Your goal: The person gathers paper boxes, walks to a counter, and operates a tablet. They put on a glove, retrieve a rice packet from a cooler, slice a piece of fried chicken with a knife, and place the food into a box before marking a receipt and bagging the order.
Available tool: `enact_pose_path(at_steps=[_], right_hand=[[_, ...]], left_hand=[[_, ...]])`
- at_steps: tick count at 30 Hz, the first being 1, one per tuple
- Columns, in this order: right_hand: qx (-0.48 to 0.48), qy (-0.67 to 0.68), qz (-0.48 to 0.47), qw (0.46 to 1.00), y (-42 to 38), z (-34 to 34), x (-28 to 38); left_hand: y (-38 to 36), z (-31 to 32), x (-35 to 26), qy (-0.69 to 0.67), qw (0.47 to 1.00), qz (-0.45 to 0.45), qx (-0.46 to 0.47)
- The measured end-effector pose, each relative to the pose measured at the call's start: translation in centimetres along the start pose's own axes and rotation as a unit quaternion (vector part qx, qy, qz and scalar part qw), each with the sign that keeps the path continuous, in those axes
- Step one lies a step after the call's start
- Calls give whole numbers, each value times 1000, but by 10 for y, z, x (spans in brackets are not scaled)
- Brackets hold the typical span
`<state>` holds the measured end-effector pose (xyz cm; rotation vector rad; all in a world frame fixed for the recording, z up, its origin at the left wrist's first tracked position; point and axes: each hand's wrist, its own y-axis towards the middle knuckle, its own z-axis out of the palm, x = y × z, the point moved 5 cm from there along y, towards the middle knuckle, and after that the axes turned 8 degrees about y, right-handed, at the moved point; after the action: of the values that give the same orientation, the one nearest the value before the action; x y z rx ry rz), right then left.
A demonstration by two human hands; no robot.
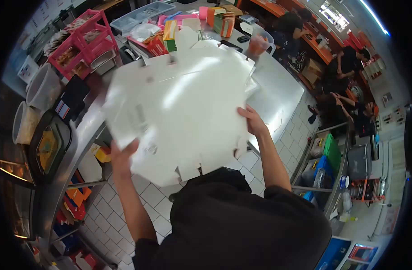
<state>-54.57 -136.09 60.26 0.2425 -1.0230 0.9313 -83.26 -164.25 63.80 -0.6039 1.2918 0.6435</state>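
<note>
A large flat sheet of white cardboard (192, 112) with cut flaps and slots, like an unfolded box, is held up in front of me. My left hand (122, 158) grips its lower left edge, thumb on the upper face. On the right edge, my right hand (253, 120) is closed with the thumb on top and the fingers underneath, out of sight. The sheet hangs over the near part of the steel table (284, 87) and hides much of it.
Pink baskets (82, 42), a clear plastic bin (141, 15) and stacked orange-striped cartons (224, 23) stand beyond the sheet. At left are plastic tubs (43, 87) and a black tray (48, 144). Several people are at the upper right. A shelf with a green bin (332, 150) stands right.
</note>
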Motion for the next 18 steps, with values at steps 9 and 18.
enact_pose_path(at_steps=[9,18], right_hand=[[-118,55,-156,979,86,-167,62],[-345,-300,-159,875,200,-249,33]], left_hand=[[148,95,54,112,990,-2,83],[-441,-202,472,589,675,-334,-295]])
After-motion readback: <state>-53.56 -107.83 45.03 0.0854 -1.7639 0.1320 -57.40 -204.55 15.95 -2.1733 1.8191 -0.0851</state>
